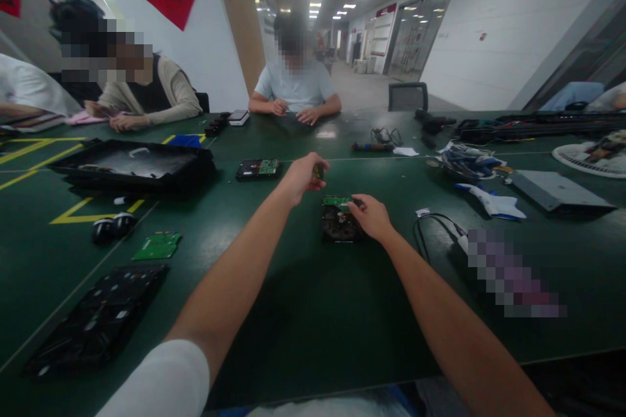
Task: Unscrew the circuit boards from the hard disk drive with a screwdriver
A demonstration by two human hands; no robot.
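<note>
A hard drive (pixel 341 227) lies on the green table in front of me, with a green circuit board (pixel 336 202) across its far end. At its right edge, my right hand (pixel 374 216) is closed, thumb and fingers gripping the far right corner. My left hand (pixel 304 179) hovers above and left of the drive, fingers curled round something small, dark and yellowish that I cannot make out. A second hard drive (pixel 258 169) with a partly green underside rests beyond my left forearm.
To the left are a black tray-like casing (pixel 132 166), a loose green circuit board (pixel 157 245) and a black panel (pixel 100 316). On the right lie a cable (pixel 424 228), gloves (pixel 491 201) and a grey metal box (pixel 561 190). Co-workers sit across the table.
</note>
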